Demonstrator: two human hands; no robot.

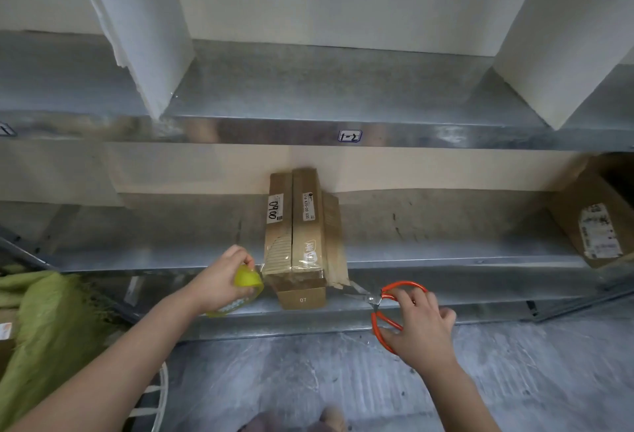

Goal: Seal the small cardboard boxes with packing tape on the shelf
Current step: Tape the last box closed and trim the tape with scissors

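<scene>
Here, the left hand [219, 277] pinches the yellow tape roll [247, 281] just left of the cardboard box [302, 243]. The right hand [423, 323] closes on orange scissors [386, 308] at its right corner. The box overhangs the shelf [446, 253] edge; likely light, stiff. Brace its top.

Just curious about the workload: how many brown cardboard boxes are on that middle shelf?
3, it seems: two narrow boxes side by side at the centre, one box at the far right, cut off by the frame. More may lie out of view.

A green cloth [41, 315] lies at lower left; a labelled carton [597, 225] sits far right.
</scene>
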